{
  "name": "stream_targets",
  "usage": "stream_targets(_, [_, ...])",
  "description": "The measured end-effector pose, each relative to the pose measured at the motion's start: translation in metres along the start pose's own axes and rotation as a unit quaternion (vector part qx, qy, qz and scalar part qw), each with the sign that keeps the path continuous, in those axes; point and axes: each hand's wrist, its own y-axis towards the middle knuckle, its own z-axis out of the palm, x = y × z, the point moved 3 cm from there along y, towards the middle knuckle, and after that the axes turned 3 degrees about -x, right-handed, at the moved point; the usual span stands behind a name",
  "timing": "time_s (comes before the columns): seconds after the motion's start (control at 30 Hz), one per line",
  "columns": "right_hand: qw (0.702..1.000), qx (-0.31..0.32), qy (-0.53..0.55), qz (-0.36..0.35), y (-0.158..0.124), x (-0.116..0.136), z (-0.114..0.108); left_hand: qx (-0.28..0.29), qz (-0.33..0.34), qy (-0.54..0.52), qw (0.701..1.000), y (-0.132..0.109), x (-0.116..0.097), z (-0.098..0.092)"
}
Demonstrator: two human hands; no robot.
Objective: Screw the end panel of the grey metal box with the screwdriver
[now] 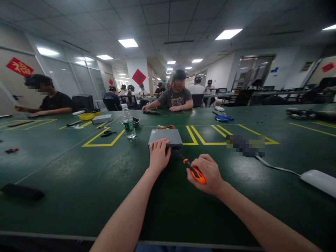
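A grey metal computer power supply [168,135] sits on the green table in front of me, a bundle of coloured wires [166,127] behind it. My left hand [159,152] grips its near left corner, fingers over the top and thumb against the front face. In my right hand [207,173] is an orange and black screwdriver [194,171]. Its thin shaft points up and left to the lower right of the power supply's front. Whether the tip touches the case, I cannot tell.
A water bottle [128,122] and a small bowl [135,121] stand to the left behind the power supply. Right lie blue gloves [224,118] and a white device [319,181] with a cable. A black object [23,191] lies left. A person [178,94] sits opposite.
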Motion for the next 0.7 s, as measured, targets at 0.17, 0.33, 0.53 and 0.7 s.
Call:
stream_targets(0.17, [1.0,-0.019,-0.012,0.021,-0.0003,-0.0059,-0.0068,0.001,0.001,0.003,1.0,0.0001,0.0004,-0.0004])
stream_targets(0.33, [0.999,-0.019,-0.019,0.02,-0.0002,-0.0066,-0.005,-0.002,0.004,0.002,1.0,-0.0001,0.0003,-0.0003])
stream_targets(0.53, [0.999,-0.013,-0.033,0.026,0.0027,-0.0061,-0.0064,-0.003,0.006,0.007,1.0,-0.0001,0.0,-0.0006])
stream_targets(0.7, [0.996,0.076,-0.021,0.044,0.0053,-0.0003,0.0003,-0.005,0.008,0.01,1.0,-0.0001,0.0003,-0.0005])
